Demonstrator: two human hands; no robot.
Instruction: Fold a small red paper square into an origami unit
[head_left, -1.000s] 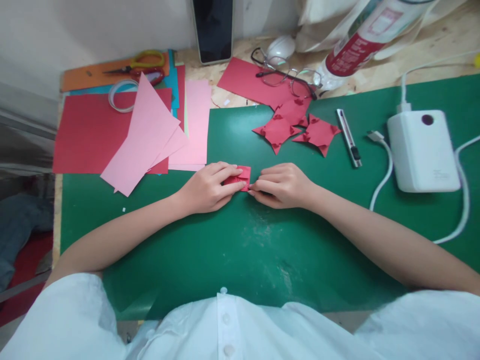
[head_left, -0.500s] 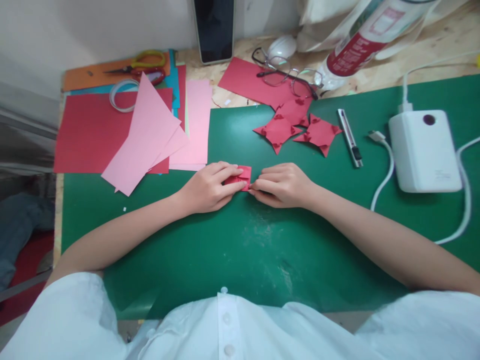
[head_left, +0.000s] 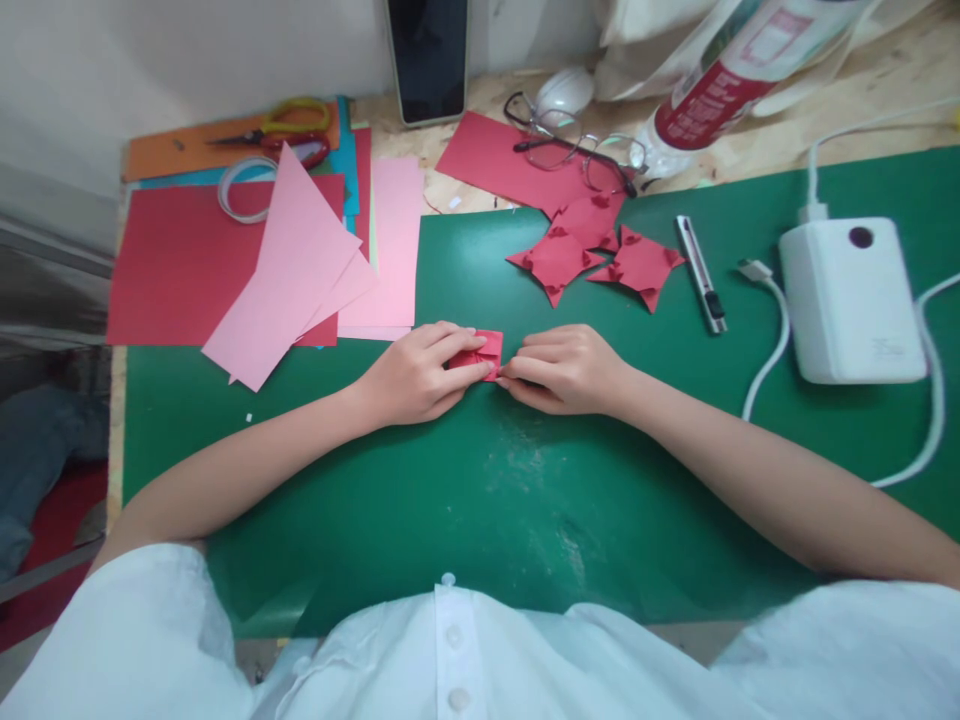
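Pale wood tabletop (head_left: 862, 95), mostly covered by a green mat (head_left: 525, 480). On the mat: three red paper stars (head_left: 592, 255) toward its far edge, a utility knife (head_left: 701, 275) just right of them, a white charger (head_left: 851, 300) with cables further right. Off the mat's far-left corner: red and pink paper sheets (head_left: 247, 260), tape ring (head_left: 240, 185), scissors (head_left: 277, 135). Beyond the far edge: glasses (head_left: 577, 150), phone (head_left: 427, 60), bottle (head_left: 712, 95).

Matt red paper (head_left: 484, 352) on glossy (scuffed) green mat (head_left: 525, 480).
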